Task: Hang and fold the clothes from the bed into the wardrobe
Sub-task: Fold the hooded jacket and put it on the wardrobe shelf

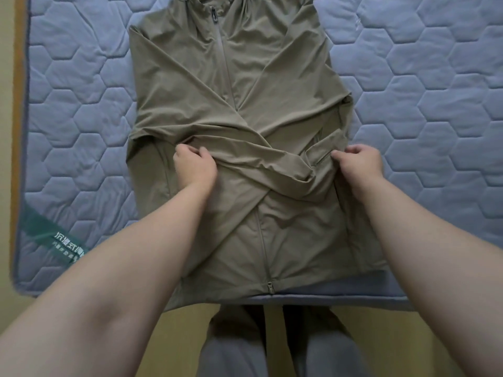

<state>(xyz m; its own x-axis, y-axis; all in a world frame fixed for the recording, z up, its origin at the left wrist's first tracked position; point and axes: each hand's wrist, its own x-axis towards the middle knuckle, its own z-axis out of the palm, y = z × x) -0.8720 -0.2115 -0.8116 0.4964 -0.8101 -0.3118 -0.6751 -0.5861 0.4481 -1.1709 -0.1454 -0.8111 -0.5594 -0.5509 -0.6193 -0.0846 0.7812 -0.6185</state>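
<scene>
An olive-green zip jacket [234, 77] lies flat, front up, on the bed, collar away from me and hem at the near edge. Both sleeves are folded across its front and cross near the middle. My left hand [194, 164] pinches the cloth of the folded sleeve left of the zip. My right hand [359, 164] grips the fabric at the jacket's right side, beside the sleeve end. The zip pull [270, 286] sits at the hem.
The bed has a blue-grey quilted cover [424, 104] with a hexagon pattern and a green label [58, 238] at its near left corner. A yellow floor [8, 131] runs along the left and near side. My grey-trousered legs [272, 344] stand at the bed's edge.
</scene>
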